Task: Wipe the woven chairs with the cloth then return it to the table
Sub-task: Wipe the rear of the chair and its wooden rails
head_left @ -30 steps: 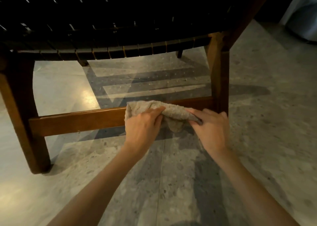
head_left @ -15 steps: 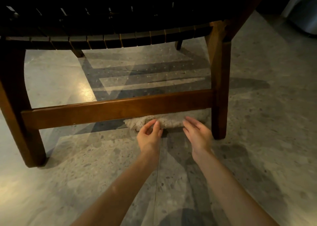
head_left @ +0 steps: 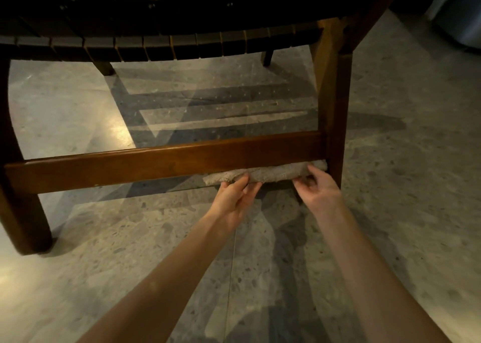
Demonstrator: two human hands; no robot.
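A dark woven chair (head_left: 166, 43) with a brown wooden frame fills the top of the head view. Its low front crossbar (head_left: 161, 160) runs from the left leg to the right leg (head_left: 335, 113). A beige cloth (head_left: 270, 174) is pressed lengthwise against the underside of the crossbar, near the right leg. My left hand (head_left: 234, 199) holds the cloth's left part from below, fingers curled up onto it. My right hand (head_left: 318, 189) grips the right end beside the leg. Most of the cloth is hidden behind the bar.
The chair stands on a speckled grey stone floor (head_left: 406, 186) with crossing shadows. The left front leg (head_left: 23, 212) stands at the left edge. Two rear legs show under the seat. A pale object (head_left: 458, 17) sits at the top right corner.
The cloth went from the top of the crossbar down to its underside. Both hands dropped below the bar, and the cloth now stretches further right, up to the leg.
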